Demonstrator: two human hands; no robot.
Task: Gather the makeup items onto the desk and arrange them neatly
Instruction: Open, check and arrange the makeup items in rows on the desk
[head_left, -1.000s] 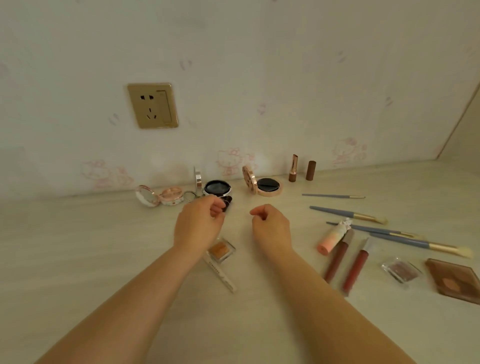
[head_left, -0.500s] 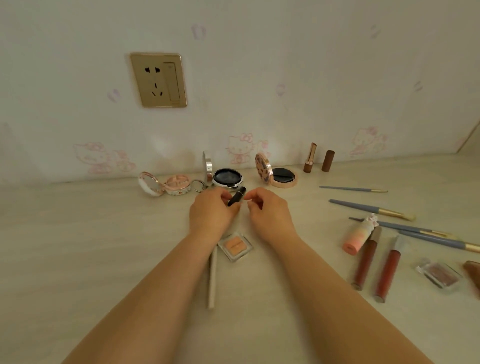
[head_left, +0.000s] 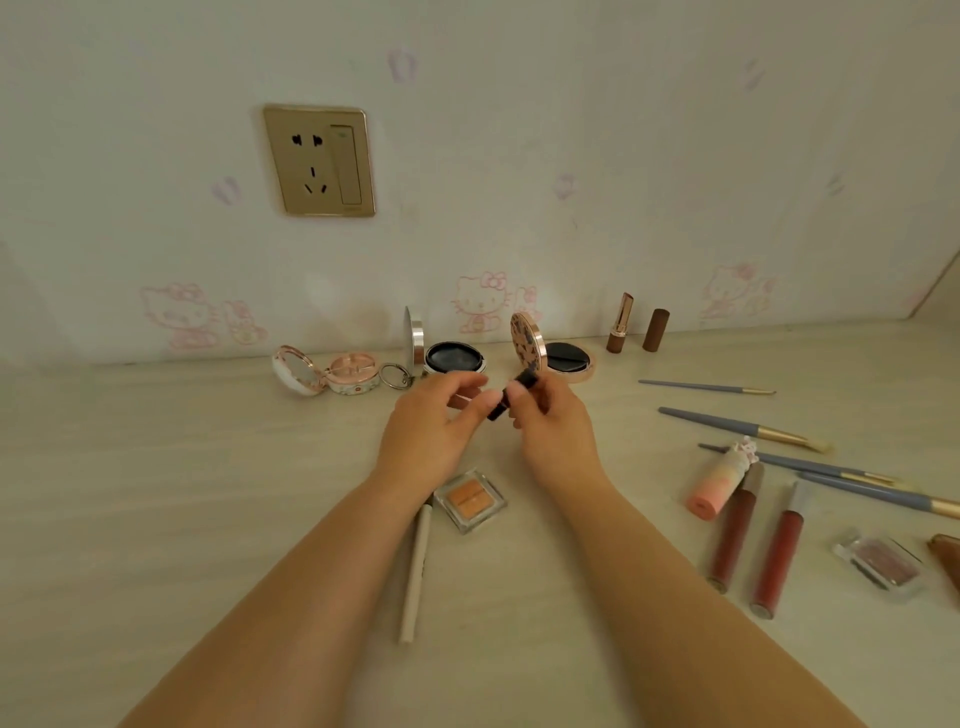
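Note:
Both hands meet above the middle of the desk (head_left: 156, 493). My right hand (head_left: 553, 431) pinches a small black tube (head_left: 511, 395), held tilted. My left hand (head_left: 436, 431) touches the tube's lower end with its fingertips; a thin reddish part shows between its fingers. Below the hands lie a square orange blush pan (head_left: 470, 499) and a white pencil (head_left: 415, 571). Along the wall stand an open pink compact (head_left: 324, 371), an open silver cushion compact (head_left: 452, 356) and a patterned compact (head_left: 550, 351).
An open lipstick (head_left: 620, 325) and its brown cap (head_left: 655, 330) stand by the wall. At the right lie several blue brushes (head_left: 737, 427), a pink tube (head_left: 719, 480), two red lip glosses (head_left: 753, 545), a clear eyeshadow case (head_left: 880, 564) and a brown palette (head_left: 948, 561). A gold socket (head_left: 319, 161) is on the wall.
My left hand picked the black tube off the desk by the silver compact. My right hand came over and took hold of it, and both hands lifted it slightly.

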